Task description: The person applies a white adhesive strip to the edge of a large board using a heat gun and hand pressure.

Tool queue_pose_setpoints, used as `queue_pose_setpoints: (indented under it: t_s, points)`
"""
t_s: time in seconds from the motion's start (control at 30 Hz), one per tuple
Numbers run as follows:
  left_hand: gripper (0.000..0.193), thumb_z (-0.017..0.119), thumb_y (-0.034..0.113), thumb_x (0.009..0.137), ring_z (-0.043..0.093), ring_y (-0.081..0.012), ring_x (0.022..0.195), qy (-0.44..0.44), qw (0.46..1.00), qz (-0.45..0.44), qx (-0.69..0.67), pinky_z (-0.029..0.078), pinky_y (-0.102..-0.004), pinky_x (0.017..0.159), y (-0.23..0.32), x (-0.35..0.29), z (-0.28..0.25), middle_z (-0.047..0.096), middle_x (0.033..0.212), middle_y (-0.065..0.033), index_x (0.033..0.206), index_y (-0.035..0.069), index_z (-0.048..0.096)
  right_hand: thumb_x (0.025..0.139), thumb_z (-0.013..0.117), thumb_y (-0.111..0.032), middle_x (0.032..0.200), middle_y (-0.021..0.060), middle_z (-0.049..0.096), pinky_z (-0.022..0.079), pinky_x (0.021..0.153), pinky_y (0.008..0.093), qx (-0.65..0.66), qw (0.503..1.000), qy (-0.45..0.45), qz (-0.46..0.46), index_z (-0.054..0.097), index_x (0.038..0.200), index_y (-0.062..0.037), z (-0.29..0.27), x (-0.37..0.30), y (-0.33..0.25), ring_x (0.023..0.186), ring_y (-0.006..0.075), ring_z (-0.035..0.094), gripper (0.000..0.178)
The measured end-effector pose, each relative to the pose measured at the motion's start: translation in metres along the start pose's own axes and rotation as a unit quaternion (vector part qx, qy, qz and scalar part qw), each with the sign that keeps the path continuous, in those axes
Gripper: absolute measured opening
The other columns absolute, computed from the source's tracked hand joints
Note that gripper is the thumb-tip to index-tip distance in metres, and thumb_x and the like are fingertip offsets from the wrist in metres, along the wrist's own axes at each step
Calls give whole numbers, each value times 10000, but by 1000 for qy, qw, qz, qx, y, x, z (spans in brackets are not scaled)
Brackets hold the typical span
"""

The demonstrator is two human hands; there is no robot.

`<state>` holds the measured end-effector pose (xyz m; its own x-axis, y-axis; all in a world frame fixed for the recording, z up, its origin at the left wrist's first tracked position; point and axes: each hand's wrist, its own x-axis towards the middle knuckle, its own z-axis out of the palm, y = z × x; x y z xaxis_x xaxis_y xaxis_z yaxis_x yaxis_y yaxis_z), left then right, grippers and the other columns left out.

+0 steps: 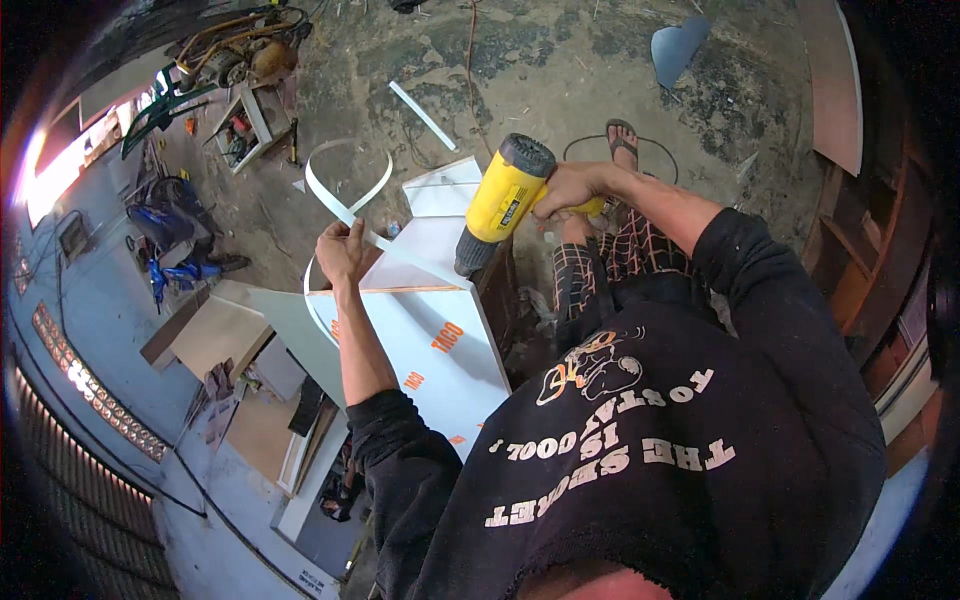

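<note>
My right hand (572, 190) grips the handle of a yellow heat gun (503, 200). The gun's dark nozzle points down toward the corner of a panel covered in pale blue film (450, 335). Between the fingers of my left hand (341, 252) is a thin white edging strip (330, 197), pinched above the panel's far edge. One stretch of the strip runs right along that edge to near the nozzle, while its loose length curls in a loop beyond my hand. Whether the strip touches the edge all along cannot be told. Behind it stands a white box-like piece (445, 188).
A white strip of board (422, 115) lies on the concrete floor, with a cord (472, 60) nearby. Tools fill an open wooden frame (245, 130) at far left. Boards (225, 335) lean at left near a blue motorbike (180, 235). Wooden furniture parts (850, 230) stand right.
</note>
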<state>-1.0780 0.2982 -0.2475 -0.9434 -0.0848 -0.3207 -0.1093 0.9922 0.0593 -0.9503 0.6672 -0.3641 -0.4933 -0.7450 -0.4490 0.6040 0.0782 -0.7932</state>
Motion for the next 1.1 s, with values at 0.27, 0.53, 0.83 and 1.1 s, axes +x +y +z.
queue_pose_setpoints:
  t_s: [0.27, 0.53, 0.83, 1.1]
  points:
    - [353, 726, 339, 773, 630, -184, 577, -9, 999, -45, -15, 481, -321, 601, -39, -4, 9, 675, 652, -109, 753, -13, 693, 712, 661, -247, 602, 20, 589, 423, 508, 287, -60, 998, -9, -10, 648, 737, -47, -8, 14, -2, 546, 115, 543, 201]
    - [370, 721, 341, 771, 614, -192, 555, 2, 995, -84, -56, 472, -334, 583, -74, -18, 17, 658, 623, -120, 715, -23, 675, 700, 666, -273, 656, 19, 608, 429, 533, 290, -67, 997, -14, 38, 657, 827, -37, -12, 14, -17, 579, 114, 540, 268]
    - [362, 729, 315, 769, 587, -144, 551, 25, 994, -92, -59, 461, -301, 579, -89, -27, 26, 654, 613, -101, 692, -35, 673, 708, 662, -257, 745, 30, 636, 453, 590, 301, -82, 995, -43, 41, 666, 953, -40, -13, 30, -12, 648, 130, 559, 327]
    - [374, 733, 316, 763, 552, -162, 525, 26, 994, -98, -41, 449, -327, 570, -77, -35, 18, 629, 593, -108, 678, -39, 652, 735, 678, -205, 740, 29, 633, 460, 569, 289, -44, 997, -52, 42, 668, 947, -24, -15, 41, 2, 628, 119, 561, 279]
